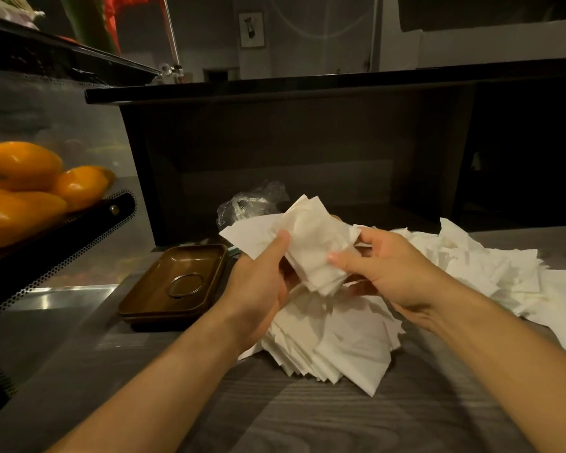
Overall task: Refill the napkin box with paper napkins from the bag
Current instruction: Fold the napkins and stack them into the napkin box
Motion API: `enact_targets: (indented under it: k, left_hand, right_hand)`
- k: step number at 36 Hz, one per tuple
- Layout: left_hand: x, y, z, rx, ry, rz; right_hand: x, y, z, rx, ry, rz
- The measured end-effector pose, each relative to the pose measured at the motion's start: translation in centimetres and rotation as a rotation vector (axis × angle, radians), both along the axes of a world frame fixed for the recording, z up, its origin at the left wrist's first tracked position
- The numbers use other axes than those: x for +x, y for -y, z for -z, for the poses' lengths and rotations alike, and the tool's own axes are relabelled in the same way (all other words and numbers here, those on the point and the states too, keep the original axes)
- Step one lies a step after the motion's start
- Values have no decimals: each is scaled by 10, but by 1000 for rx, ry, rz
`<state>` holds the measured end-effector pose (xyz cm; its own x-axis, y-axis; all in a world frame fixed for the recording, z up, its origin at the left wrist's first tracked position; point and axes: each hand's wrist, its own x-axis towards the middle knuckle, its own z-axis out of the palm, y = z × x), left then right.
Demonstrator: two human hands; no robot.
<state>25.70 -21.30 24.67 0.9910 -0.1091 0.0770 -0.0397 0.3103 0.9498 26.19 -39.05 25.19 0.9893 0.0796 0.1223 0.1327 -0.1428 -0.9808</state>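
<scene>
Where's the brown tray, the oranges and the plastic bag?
Brown tray (151, 297): head view, on its left rim.
Oranges (20, 165): head view, on the top fruit's skin.
Plastic bag (252, 201): head view, on its crumpled middle.

Single head-worn view, wide-angle, looking forward and down over a grey wood-grain counter. Close in: both forearms enter from the bottom edge, left hand and right hand near the frame's centre, over a heap of napkins. Straight lines bowed toward the edges (lens distortion). Facing a dark raised shelf across the upper middle, with a dim wall behind, possibly a further room, too dark to tell. Left margin cut by a perforated tray of orange fruit. No second view sharing the scene.
</scene>
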Motion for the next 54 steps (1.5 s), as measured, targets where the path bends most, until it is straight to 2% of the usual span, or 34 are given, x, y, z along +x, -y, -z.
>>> enact_targets:
  k: [6, 9, 13, 16, 19, 23, 26, 29, 37, 41, 43, 44, 47, 49, 54]
  left_hand:
    - [-1, 1, -1, 116, 123, -84]
    - [-1, -1, -1, 170, 146, -162]
    - [3, -9, -3, 209, 138, -250]
    - [1, -16, -8, 363, 181, -161]
    - [-4, -19, -8, 531, 195, 8]
    - [-9, -18, -8, 598, 205, 124]
    - [-13, -11, -11, 680, 247, 128]
    - [-12, -8, -11, 731, 286, 115]
    - [-9, -10, -9, 628, 169, 144]
    - [-8, -7, -8, 515, 123, 69]
    - [-8, -6, -8, 451, 89, 15]
    - [-8, -7, -9, 418, 75, -7]
    - [-7, -10, -10, 396, 58, -7]
    - [-9, -11, -10, 441, 64, 46]
    - [-9, -9, -10, 506, 64, 172]
  right_hand:
    - [0, 14, -10, 191, 11, 18]
    - [1, 18, -9, 141, -12, -32]
    - [-2, 27, -13, -12, 57, -134]
    - [-7, 36, -16, -194, 105, -219]
    - [-6, 33, -15, -377, 203, -138]
    - [-4, 23, -11, -335, 293, -64]
    - [-4, 14, -7, -394, 414, 21]
    - [-5, 6, -4, -407, 475, 5]
    - [-4, 8, -7, -332, 483, -59]
    - [-1, 12, -10, -296, 570, 166]
    - [-5, 18, -17, -260, 559, 187]
    - [-8, 23, -22, -243, 513, 111]
    - [-24, 30, -36, -151, 257, -320]
    - [-27, 25, -37, -148, 228, -411]
    - [-18, 5, -26, -270, 399, -150]
